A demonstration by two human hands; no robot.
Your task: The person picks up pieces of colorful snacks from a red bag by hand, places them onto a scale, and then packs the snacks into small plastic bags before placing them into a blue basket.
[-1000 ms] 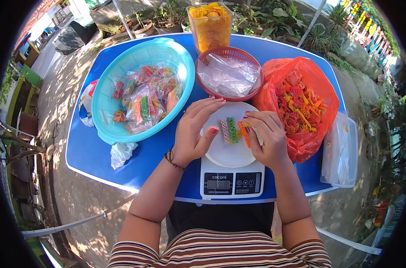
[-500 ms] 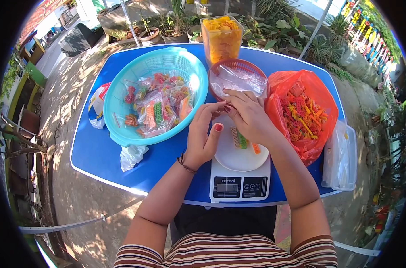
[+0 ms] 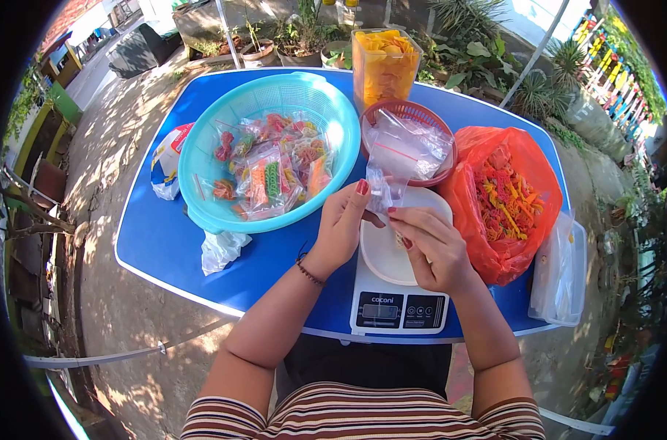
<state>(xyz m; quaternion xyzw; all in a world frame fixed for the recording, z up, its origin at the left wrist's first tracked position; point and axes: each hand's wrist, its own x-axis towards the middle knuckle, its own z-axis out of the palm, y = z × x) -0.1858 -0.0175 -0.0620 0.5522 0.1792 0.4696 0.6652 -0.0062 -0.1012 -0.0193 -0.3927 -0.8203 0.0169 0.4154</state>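
A small clear zip-lock bag (image 3: 387, 188) is pinched in my left hand (image 3: 341, 229), between thumb and fingers. My right hand (image 3: 437, 248) has its fingertips at the lower edge of the same bag. Below both hands, a white plate (image 3: 383, 265) rests on a white kitchen scale (image 3: 363, 323). A few pieces on the plate are mostly hidden by my right hand. Behind the bag stands a red-brown basket (image 3: 451, 165) of clear plastic bags (image 3: 414, 147).
At left is a turquoise basin (image 3: 341, 110) with filled packets (image 3: 267, 180). An orange-red bag (image 3: 469, 257) of colourful twisted pieces (image 3: 506, 194) sits at right, beside a clear container (image 3: 568, 293). A tall tub (image 3: 385, 70) of yellow-orange pieces stands at the back.
My hands have come back from the basket towards me, and a clear zip-lock bag now shows between them. My right hand now covers most of the pieces on the plate.
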